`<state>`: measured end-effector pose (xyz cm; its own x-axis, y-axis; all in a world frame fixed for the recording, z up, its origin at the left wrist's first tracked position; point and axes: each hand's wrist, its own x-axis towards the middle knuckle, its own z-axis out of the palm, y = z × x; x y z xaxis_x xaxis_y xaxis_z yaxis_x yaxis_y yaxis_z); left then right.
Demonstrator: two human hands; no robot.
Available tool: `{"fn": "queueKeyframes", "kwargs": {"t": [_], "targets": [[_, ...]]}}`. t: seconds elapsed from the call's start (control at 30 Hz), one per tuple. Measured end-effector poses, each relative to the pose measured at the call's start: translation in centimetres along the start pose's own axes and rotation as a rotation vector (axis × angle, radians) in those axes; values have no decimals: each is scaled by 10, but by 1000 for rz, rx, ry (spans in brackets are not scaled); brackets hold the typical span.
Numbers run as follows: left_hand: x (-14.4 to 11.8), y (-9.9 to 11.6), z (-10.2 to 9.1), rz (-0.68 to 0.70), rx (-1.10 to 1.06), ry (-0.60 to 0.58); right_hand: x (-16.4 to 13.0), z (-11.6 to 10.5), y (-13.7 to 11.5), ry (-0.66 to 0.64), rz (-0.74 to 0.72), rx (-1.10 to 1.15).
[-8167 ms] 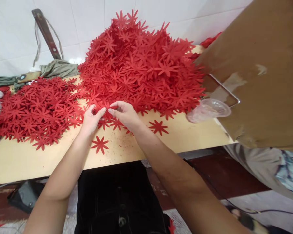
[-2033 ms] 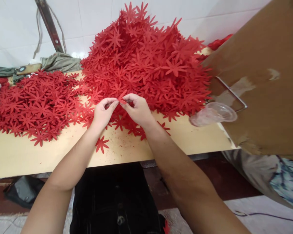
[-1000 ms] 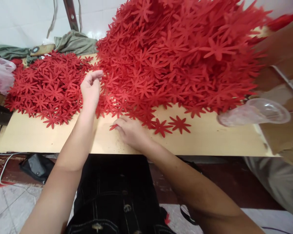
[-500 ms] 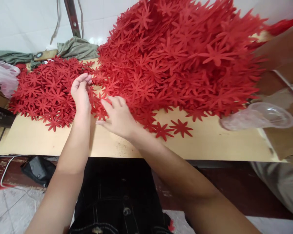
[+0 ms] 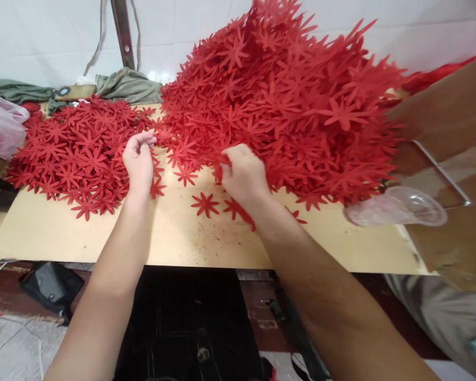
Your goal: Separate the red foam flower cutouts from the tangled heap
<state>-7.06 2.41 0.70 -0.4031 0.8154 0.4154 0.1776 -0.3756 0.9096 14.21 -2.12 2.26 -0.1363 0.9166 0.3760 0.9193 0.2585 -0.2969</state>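
My right hand (image 5: pixel 244 172) is at the front of the big pile of red flower-shaped pieces (image 5: pixel 269 100), its fingers closed on a red flower-shaped cutout (image 5: pixel 222 163). My left hand (image 5: pixel 139 156) hovers by the right side of the smaller heap of the same cutouts (image 5: pixel 79 153). Its fingers are curled in toward the thumb, and whatever they may hold is hidden. Between the hands, a few single cutouts (image 5: pixel 204 205) lie flat on the tabletop. My right wrist partly covers others.
A clear plastic cup (image 5: pixel 404 206) lies on its side at the right, beside a cardboard box (image 5: pixel 448 143). Green cloth (image 5: pixel 129 84) lies along the wall, and a thin plastic bag (image 5: pixel 3 124) is at the far left. A person's trouser leg (image 5: pixel 432 312) shows at lower right.
My right hand has moved right, away from my left hand, and its fingers have closed on a red cutout. More bare tabletop shows between the two piles. My left hand stays curled.
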Motion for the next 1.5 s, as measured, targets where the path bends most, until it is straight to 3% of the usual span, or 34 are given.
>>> {"fn": "queueKeyframes", "kwargs": {"t": [0.1,0.2,0.4,0.53,0.67,0.77,0.87,1.0,1.13,1.23,1.33,1.5], "targets": [[-6,-3,4,44,165,-86,9,-11,33,96,-11,11],[-19,-4,12,100,395,-235,5,-28,62,61,-28,-6],[-45,5,33,87,725,-537,-64,-63,88,-50,39,36],[-57,15,48,44,843,-676,-108,-55,92,-145,200,62],[-68,22,67,76,851,-778,-112,-30,78,-163,183,102],[-73,25,78,75,784,-774,-100,-11,58,-197,140,77],[-70,26,78,94,710,-672,-81,0,41,-189,19,14],[-47,27,57,144,725,-498,-55,0,31,-93,-182,-108],[-7,27,27,214,940,-396,-41,-10,36,-119,-244,-147],[25,20,11,247,1156,-432,-44,-20,48,-175,-268,-85],[47,9,6,197,1330,-564,-54,-31,66,-169,-322,-4],[61,1,8,143,1390,-642,-71,-52,88,-77,-310,131]]}}
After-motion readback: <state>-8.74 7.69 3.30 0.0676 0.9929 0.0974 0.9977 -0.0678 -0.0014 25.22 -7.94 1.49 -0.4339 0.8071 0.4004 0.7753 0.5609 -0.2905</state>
